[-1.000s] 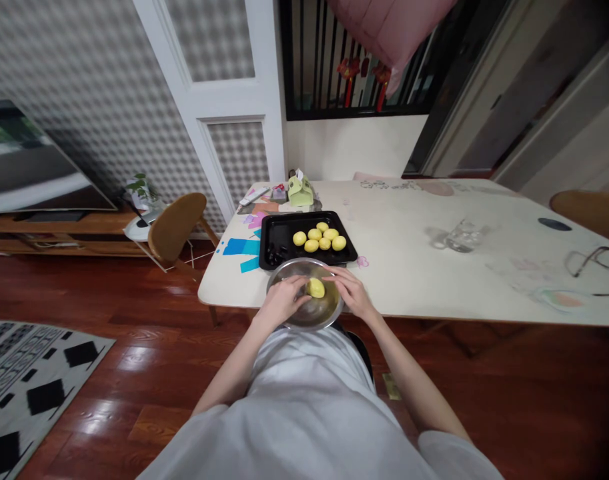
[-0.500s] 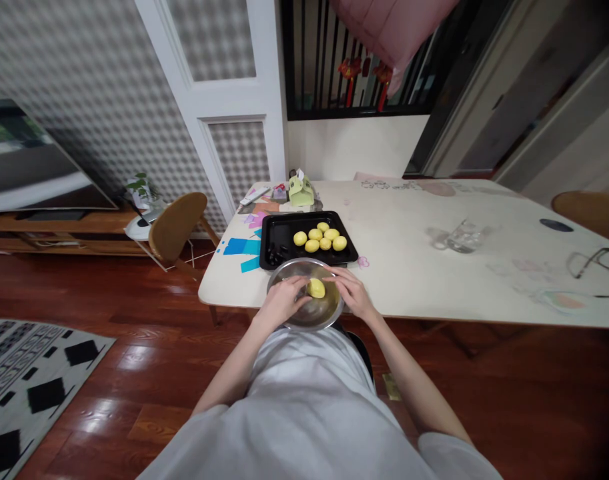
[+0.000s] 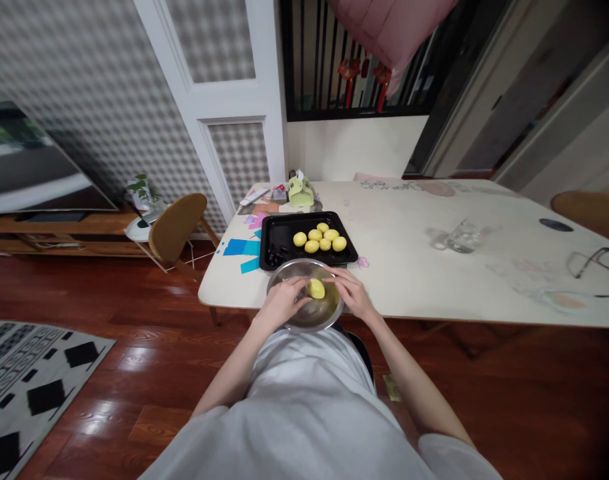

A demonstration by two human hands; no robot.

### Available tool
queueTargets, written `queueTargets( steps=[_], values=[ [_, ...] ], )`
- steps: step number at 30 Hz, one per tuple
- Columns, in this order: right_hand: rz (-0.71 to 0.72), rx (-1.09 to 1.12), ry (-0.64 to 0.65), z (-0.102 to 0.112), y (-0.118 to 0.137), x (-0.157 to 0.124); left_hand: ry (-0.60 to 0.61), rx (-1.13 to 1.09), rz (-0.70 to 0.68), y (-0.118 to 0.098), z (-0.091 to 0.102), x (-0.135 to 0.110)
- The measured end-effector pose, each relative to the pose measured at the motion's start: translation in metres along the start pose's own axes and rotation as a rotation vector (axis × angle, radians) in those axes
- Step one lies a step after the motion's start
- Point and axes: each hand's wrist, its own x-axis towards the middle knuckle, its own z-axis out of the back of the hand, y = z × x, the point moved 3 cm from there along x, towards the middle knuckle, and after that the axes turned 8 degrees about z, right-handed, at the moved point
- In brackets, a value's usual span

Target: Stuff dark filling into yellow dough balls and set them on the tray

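A metal bowl point(image 3: 311, 321) sits at the table's near edge, partly over it, close to my body. Inside it is a yellow lemon point(image 3: 316, 289). My left hand point(image 3: 283, 301) reaches over the bowl's left side, its thumb and fingers around the lemon's left end. From the right, my right hand point(image 3: 353, 292) comes over the rim with fingers stretched out, the tips close to the lemon; whether they touch it I cannot tell. Just beyond the bowl lies a black tray point(image 3: 279, 230) with several lemons point(image 3: 325, 244) grouped on its right half.
On the white table point(image 3: 399, 280) stand a green tissue holder point(image 3: 301, 191), a clear glass point(image 3: 461, 239) and, far right, a pair of glasses point(image 3: 597, 261). A dark oval piece point(image 3: 555, 225) lies near them. A wooden chair point(image 3: 179, 230) is at the left.
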Motion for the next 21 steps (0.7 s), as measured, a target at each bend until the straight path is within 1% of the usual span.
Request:
queueTargets(
  steps=[15,21],
  values=[
    [0.007,-0.020,0.005,-0.0005,-0.0026,-0.0009,-0.016,0.007,-0.026,-0.0006,-0.0007,0.0007],
    [0.018,-0.021,0.005,0.0003,-0.0008,-0.0008,-0.029,-0.002,-0.041,-0.0039,0.0023,-0.0009]
  ],
)
